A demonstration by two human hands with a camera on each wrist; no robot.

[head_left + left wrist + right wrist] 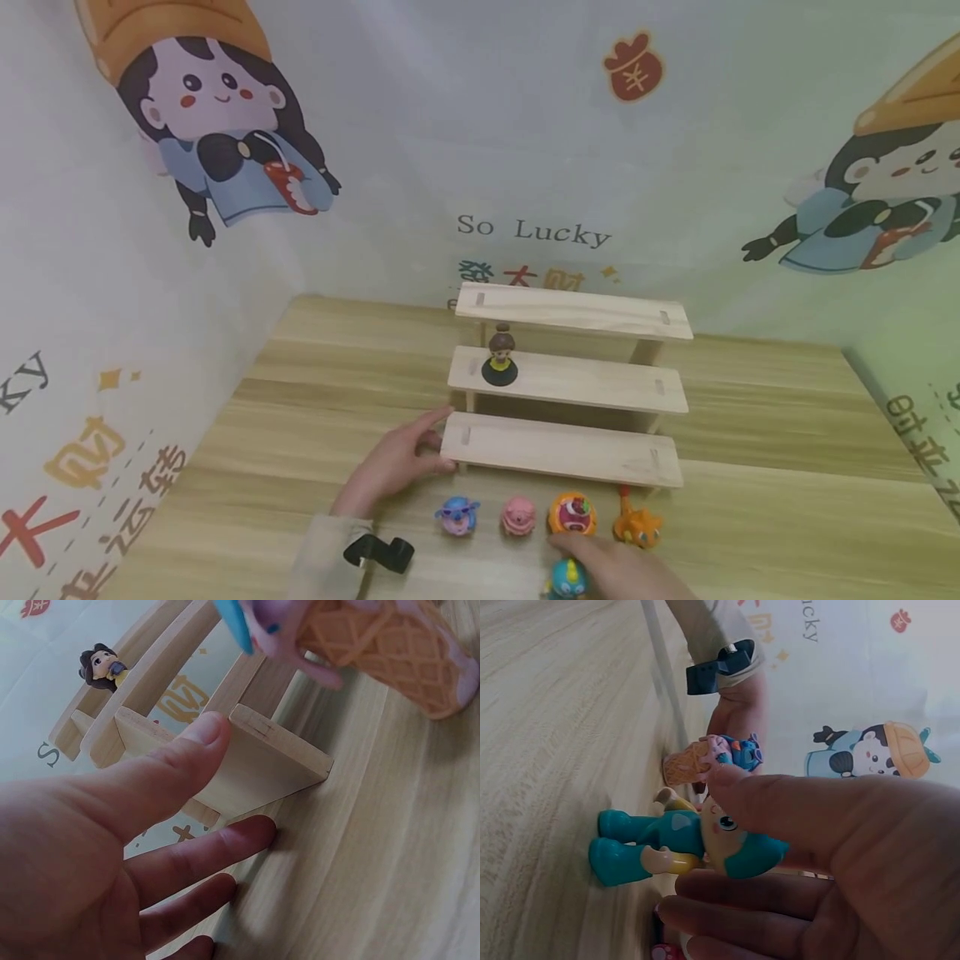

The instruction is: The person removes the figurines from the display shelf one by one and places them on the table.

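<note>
In the head view a teal-haired toy doll (567,577) with a yellow crest stands at the front. My right hand (626,571) is beside it. The right wrist view shows the doll (679,834) upright, its head between my thumb and nearly straight fingers; my right hand (810,847) partly covers it, and firm contact is unclear. My left hand (397,458) is at the left end of the three-tier wooden display stand (562,450). In the left wrist view that hand (150,817) has its fingers extended by the lowest step's end.
A brown-haired figurine (500,358) stands on the middle step. Before the stand are a blue figure on a cone (457,517), a pink figure (518,517), a round orange toy (572,513) and an orange dragon-like toy (637,527). A printed cloth (397,167) hangs behind.
</note>
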